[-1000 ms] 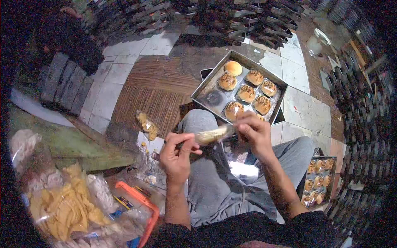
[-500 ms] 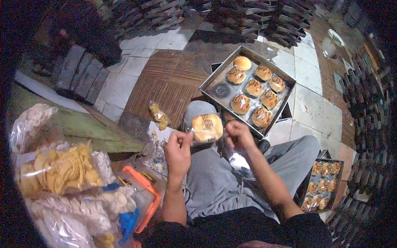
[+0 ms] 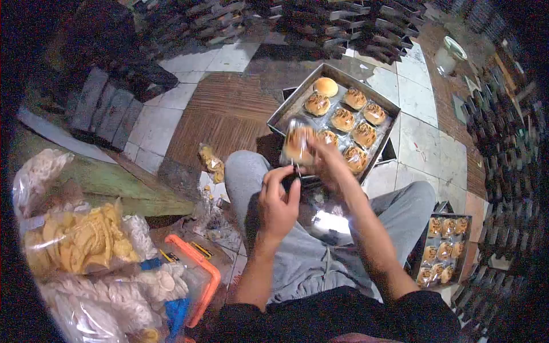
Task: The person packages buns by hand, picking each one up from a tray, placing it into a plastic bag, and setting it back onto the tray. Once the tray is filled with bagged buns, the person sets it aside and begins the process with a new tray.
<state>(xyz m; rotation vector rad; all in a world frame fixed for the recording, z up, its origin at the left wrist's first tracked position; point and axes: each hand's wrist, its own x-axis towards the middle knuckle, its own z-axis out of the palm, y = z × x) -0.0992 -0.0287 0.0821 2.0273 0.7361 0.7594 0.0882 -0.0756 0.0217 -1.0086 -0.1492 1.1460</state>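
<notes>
A bun in a clear plastic bag [image 3: 296, 140] is held up over the near left corner of a metal tray [image 3: 290, 110], blurred by motion. My right hand [image 3: 325, 159] is closed around the side of this bagged bun. At its lower end, my left hand [image 3: 279, 200] pinches what looks like the gathered end of the bag. A small dark item [image 3: 297, 170] shows by the left fingertips; I cannot make out its kind. In the tray sit several brown-streaked buns [image 3: 343, 119], most of them bagged, and one plain golden bun [image 3: 326, 87] at the far corner.
A second tray of buns [image 3: 440, 246] stands at the right. Shiny clear plastic [image 3: 331, 222] lies on my lap. To the left are a bag of yellow pieces [image 3: 86, 234], an orange handle [image 3: 200, 263] and a filled bag [image 3: 211, 163] on the floor.
The bagged bun has moved up and towards the tray and now stands more upright. My hands, formerly apart at its two sides, have come close together; the right now grasps the bun.
</notes>
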